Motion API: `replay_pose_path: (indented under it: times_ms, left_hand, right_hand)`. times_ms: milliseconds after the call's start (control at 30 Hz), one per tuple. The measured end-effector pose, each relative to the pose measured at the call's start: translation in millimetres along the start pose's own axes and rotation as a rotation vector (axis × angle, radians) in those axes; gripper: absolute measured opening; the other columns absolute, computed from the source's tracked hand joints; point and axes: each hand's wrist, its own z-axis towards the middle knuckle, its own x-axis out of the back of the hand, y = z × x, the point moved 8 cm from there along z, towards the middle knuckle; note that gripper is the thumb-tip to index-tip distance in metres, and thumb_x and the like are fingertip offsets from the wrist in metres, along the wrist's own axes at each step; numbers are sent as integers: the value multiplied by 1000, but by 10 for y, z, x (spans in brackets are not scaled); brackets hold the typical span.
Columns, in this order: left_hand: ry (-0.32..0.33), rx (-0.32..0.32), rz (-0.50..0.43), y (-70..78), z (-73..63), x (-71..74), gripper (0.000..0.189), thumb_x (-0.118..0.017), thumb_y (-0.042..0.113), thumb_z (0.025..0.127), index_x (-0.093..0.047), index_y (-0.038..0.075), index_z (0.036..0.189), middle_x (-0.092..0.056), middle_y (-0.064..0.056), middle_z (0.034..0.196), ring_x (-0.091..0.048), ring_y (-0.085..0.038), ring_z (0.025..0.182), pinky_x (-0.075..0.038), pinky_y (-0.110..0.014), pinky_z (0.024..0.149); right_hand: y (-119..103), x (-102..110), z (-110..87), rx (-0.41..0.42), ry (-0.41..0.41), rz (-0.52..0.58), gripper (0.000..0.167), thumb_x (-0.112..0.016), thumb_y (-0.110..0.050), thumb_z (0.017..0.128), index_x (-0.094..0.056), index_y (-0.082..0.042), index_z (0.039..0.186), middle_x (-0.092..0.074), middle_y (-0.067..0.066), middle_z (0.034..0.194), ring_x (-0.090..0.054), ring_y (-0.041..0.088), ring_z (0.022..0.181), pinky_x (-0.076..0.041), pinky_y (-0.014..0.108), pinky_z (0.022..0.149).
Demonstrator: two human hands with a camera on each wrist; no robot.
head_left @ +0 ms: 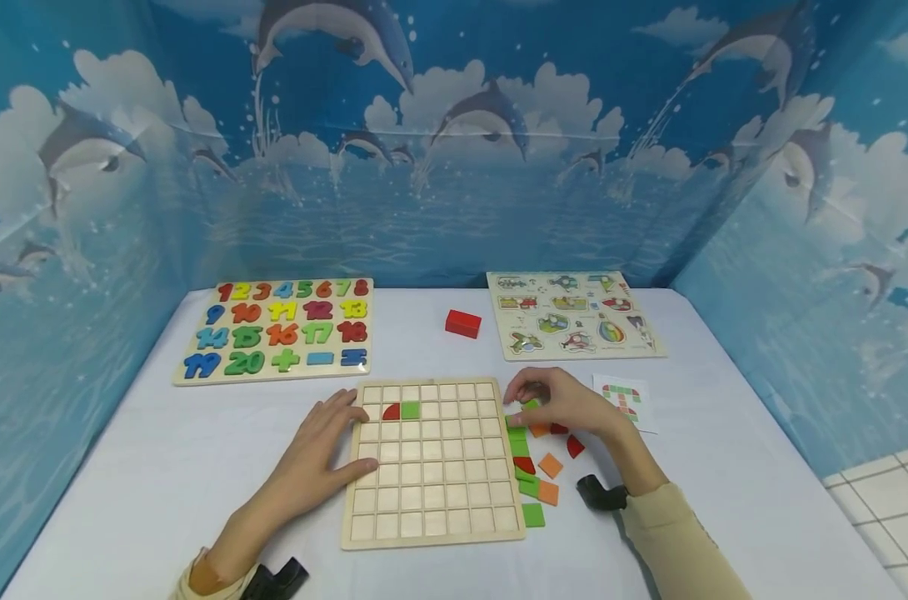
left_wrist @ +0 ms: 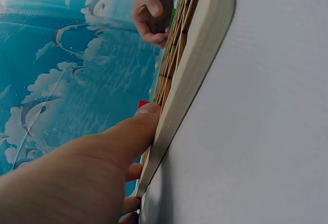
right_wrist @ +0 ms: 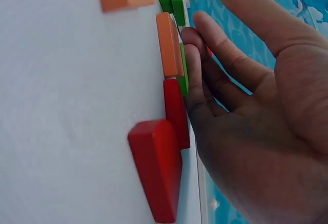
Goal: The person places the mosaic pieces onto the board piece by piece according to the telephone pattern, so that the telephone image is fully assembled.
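Observation:
A wooden grid board (head_left: 431, 475) lies on the table in the head view. One red quarter-circle tile (head_left: 392, 412) and one green square tile (head_left: 411, 410) sit side by side in its second row. My left hand (head_left: 315, 454) rests along the board's left edge, fingers spread, its thumb (left_wrist: 146, 114) on the rim. Over the loose tiles at the board's right edge hovers my right hand (head_left: 562, 400), thumb and fingers apart, nothing between them. Close by its fingers, the right wrist view shows an orange tile (right_wrist: 168, 44), green tiles (right_wrist: 177, 1) and a red quarter-circle tile (right_wrist: 159, 170).
A small pattern card (head_left: 626, 400) lies beyond the right wrist. Farther back are a number puzzle (head_left: 274, 333) at left, a red block (head_left: 463, 323) in the middle and a vehicle picture puzzle (head_left: 574, 317) at right. Dolphin-print curtains (head_left: 454, 208) enclose the table.

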Motion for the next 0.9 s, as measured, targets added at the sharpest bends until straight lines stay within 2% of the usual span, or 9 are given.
replay_pose_path:
  times_ms: [167,367,633,900]
  left_hand:
    - [13,-10,4,11,-5,10,56,-83,49,89,-59,19,131,-38,-14,169,-27,-37,160,-17,-62,131]
    - [41,-37,4,44,3,45,55,-83,46,89,-59,18,130,-40,-17,167,-29,-40,159,-19,-64,130]
    - [14,-12,6,22,20,29,57,-83,48,89,-58,20,132,-36,-14,170,-25,-35,161,-16,-61,132]
    - [6,-4,-4,-22,7,-8,57,-83,49,88,-58,21,131,-36,-13,170,-25,-35,161,-15,-61,132]
  right_hand:
    - [8,-26,-20,53,-80,16,31,-89,-24,87,-75,-15,113,-71,3,118,-60,25,113,-52,29,102]
    - [18,10,-23,72,-99,-14,22,-89,-23,87,-79,-22,107,-70,-4,123,-58,18,124,-46,24,112]
    - [-4,18,0,53,-95,-27,18,-88,-21,88,-78,-19,103,-71,1,117,-58,22,117,-50,25,105]
    - [-24,27,-24,52,-35,-32,12,-81,-22,94,-78,-19,106,-76,-2,106,-64,20,102,-54,25,95]
